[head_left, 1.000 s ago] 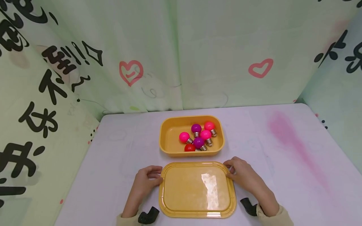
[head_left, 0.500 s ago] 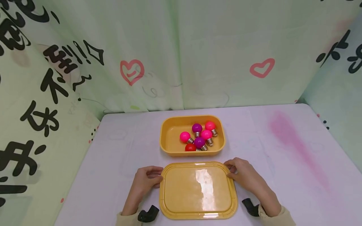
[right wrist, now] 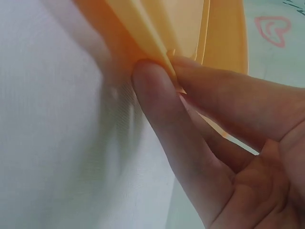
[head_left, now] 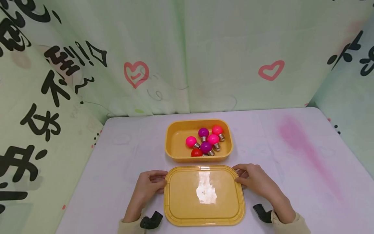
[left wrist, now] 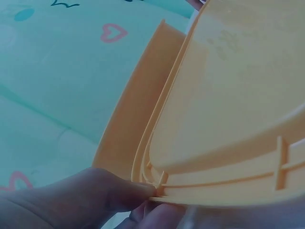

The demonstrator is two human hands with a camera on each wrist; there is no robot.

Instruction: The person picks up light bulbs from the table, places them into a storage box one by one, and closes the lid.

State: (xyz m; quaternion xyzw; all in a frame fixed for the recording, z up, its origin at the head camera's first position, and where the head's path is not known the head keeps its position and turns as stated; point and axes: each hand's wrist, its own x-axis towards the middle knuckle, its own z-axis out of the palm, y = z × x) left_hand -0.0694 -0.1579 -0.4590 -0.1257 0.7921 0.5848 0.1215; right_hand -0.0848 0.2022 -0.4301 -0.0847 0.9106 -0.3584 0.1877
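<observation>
A glossy yellow lid (head_left: 181, 201) with rounded corners is pinched between my two hands in the head view. My left hand (head_left: 149, 186) grips its far left corner, thumb and fingers on either side of the rim. At the far right corner my right hand (head_left: 255, 180) pinches the edge between thumb and forefinger, as the right wrist view shows closely. The ribbed underside of the lid (left wrist: 228, 95) faces the left wrist camera. Just beyond stands an open yellow box (head_left: 176, 139) with several small bulbs (head_left: 206, 147) in pink, purple and red, with metal screw bases.
A white cloth-covered table (head_left: 117, 162) bears everything, with a pink stain (head_left: 304, 146) on its right. Pale green curtains (head_left: 210, 65) with hearts and black writing enclose the back and sides. Black wrist straps show near the sleeves.
The lid has shifted slightly away from me, towards the box, and its glare has slid left and shortened. My right hand has moved a little to the right. Box and bulbs are unchanged.
</observation>
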